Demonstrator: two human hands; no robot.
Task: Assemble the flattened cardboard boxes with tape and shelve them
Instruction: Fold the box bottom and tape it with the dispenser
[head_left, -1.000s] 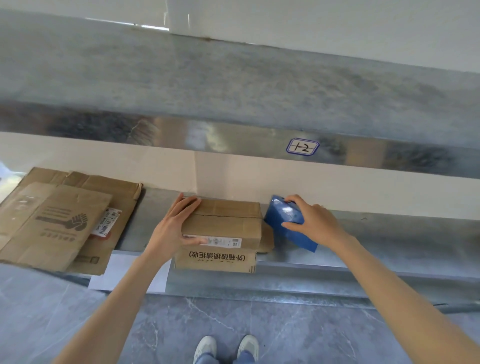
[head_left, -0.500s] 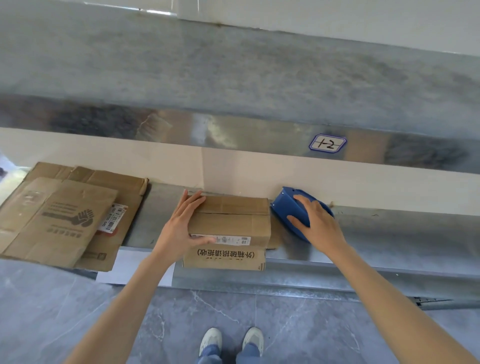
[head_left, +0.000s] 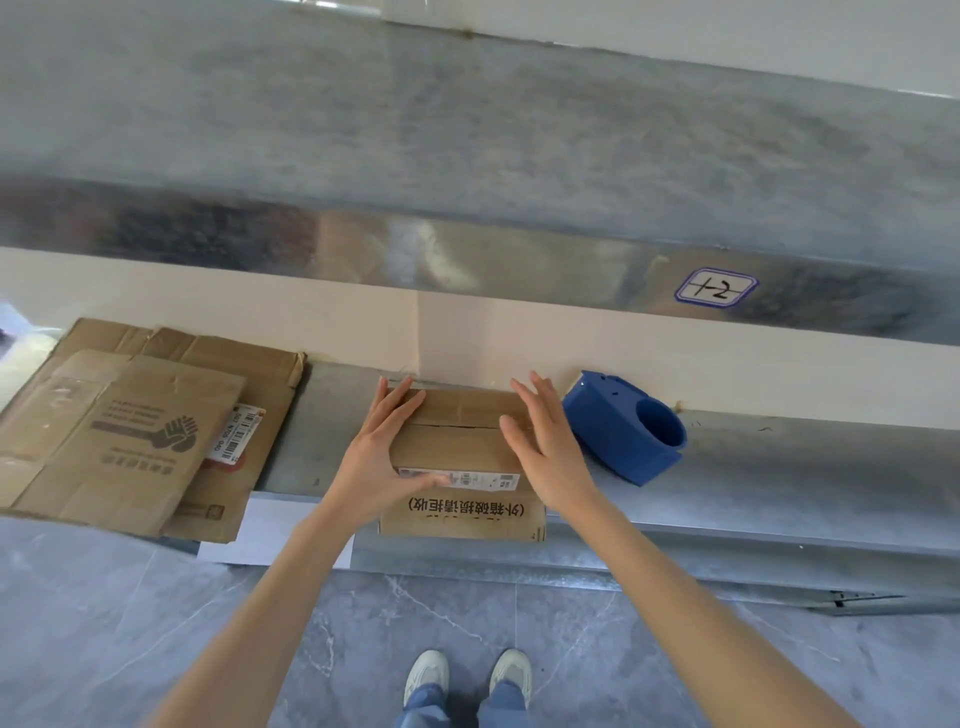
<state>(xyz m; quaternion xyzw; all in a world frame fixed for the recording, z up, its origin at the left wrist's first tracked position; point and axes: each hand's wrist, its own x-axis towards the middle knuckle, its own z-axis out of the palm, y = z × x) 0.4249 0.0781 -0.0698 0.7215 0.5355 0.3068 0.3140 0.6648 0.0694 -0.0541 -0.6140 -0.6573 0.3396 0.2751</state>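
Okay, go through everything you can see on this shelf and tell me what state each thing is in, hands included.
Cardboard box: set up, top flaps closed, standing on the shelf.
Flattened boxes: flat, stacked at the shelf's left end.
Tape dispenser: lying right of the box, no hand on it.
Left hand: fingers straight, resting on the box's left side.
Right hand: fingers straight, at the box's right side; contact unclear.

Box (head_left: 457, 452) between flat cardboard (head_left: 124, 436) and dispenser (head_left: 623, 428)

Straight-fingered left hand (head_left: 375, 457) and right hand (head_left: 551, 451) frame the cardboard box (head_left: 457, 448) on the shelf (head_left: 789, 467).
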